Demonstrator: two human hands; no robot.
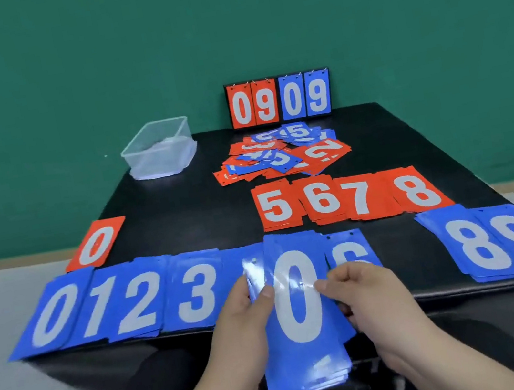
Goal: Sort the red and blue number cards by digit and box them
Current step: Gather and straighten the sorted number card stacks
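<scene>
Held stack (301, 323): glossy blue rectangular cards with a white 0 on top, lifted at the near edge, straight in front of the scoreboard (279, 99).
Left grip (244, 312): thumb and fingers pinched the stack's left edge.
Right grip (367, 292): fingers curled round its right edge.
Box (158, 150): clear plastic with rounded corners, left of the scoreboard on the black worktop (181, 200).

Left hand (244, 316) and right hand (373, 298) grip a blue 0-topped card stack (306, 353).

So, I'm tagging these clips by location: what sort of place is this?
Probably a plain indoor room set up as a sorting station: a bare green wall, a black table carrying number cards and a clear box, and a flip scoreboard at its far edge.
</scene>
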